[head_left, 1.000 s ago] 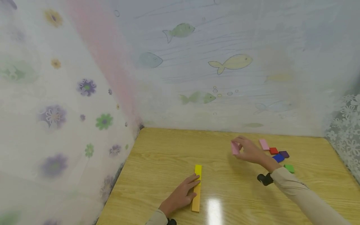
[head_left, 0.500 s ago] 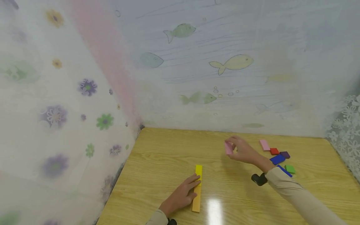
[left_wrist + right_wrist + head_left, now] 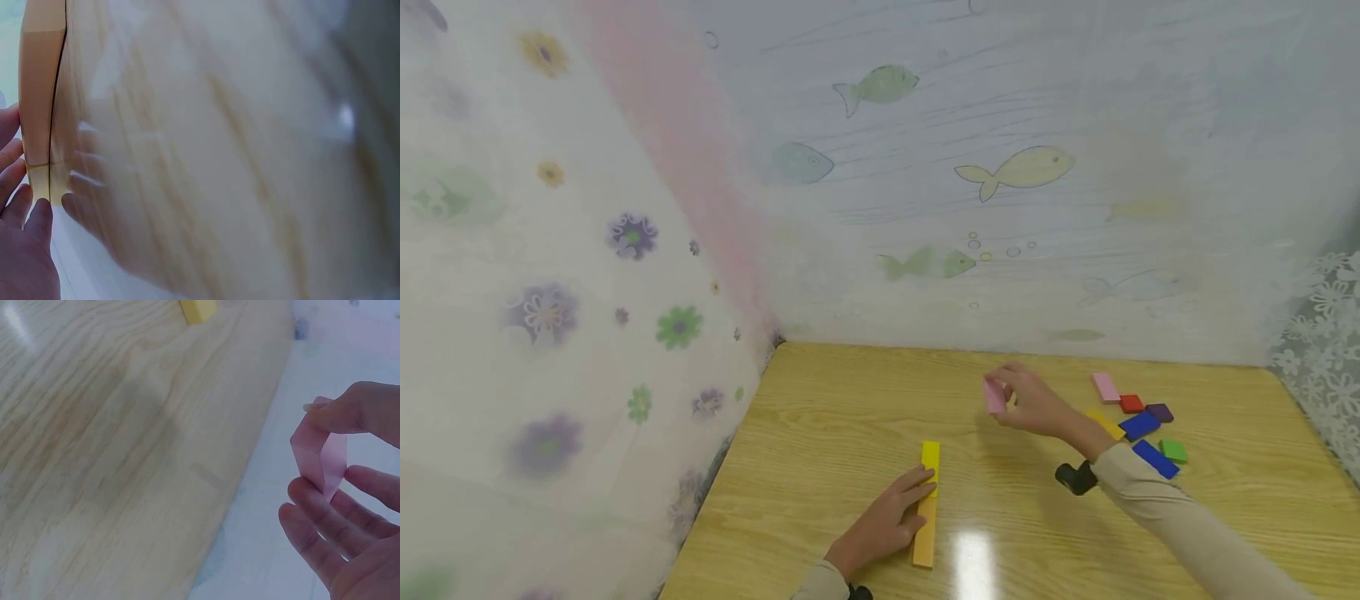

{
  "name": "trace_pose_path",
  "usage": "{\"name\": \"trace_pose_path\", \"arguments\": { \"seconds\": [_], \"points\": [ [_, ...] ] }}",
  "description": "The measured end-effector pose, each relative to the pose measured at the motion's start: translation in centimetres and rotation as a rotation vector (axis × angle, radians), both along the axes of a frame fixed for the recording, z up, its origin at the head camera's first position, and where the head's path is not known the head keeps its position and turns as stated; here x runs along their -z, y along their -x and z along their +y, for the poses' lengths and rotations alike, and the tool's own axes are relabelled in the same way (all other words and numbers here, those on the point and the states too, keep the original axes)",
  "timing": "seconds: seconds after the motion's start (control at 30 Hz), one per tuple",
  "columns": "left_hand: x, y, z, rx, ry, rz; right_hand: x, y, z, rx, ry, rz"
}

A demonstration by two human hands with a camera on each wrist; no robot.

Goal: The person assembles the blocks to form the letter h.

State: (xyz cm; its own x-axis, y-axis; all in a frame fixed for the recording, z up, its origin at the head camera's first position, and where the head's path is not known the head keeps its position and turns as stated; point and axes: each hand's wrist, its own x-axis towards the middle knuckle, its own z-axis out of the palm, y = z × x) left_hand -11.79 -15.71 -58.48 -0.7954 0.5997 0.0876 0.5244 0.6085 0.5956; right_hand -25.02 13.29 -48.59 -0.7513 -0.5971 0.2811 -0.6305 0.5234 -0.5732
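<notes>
My right hand [image 3: 1037,404] pinches a pink block [image 3: 995,396] between thumb and fingers, held up above the table. Close up in the right wrist view, the thumb presses one end of that pink block [image 3: 309,450] and fingertips support the other. Over at the left, my left hand [image 3: 883,518] rests with fairly straight fingers on a row of two flat blocks, a yellow block [image 3: 931,452] at the far end and an orange block [image 3: 925,546] nearer me. The left wrist view has the fingers along the side of the orange block [image 3: 40,94].
Loose blocks lie at the right of the wooden table [image 3: 827,400]: another pink block [image 3: 1105,387], a red block [image 3: 1131,404], a purple block [image 3: 1160,412], two blue blocks [image 3: 1140,426], a green block [image 3: 1173,452] and a partly hidden yellow-orange block [image 3: 1105,423]. A wall with painted fish [image 3: 1030,167] stands behind.
My right hand has moved left with the pink block, away from the loose blocks. Its arm now uncovers a blue block and part of a yellow-orange one. The left hand has stayed still.
</notes>
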Motion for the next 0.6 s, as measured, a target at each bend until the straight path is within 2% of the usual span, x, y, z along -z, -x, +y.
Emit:
{"name": "trace_pose_path", "arguments": {
  "seconds": [0.6],
  "points": [
    [0.1, 0.0, 0.1, -0.008, -0.003, -0.021, 0.7, 0.1, -3.2, -0.026, 0.035, -0.050]
  ]
}}
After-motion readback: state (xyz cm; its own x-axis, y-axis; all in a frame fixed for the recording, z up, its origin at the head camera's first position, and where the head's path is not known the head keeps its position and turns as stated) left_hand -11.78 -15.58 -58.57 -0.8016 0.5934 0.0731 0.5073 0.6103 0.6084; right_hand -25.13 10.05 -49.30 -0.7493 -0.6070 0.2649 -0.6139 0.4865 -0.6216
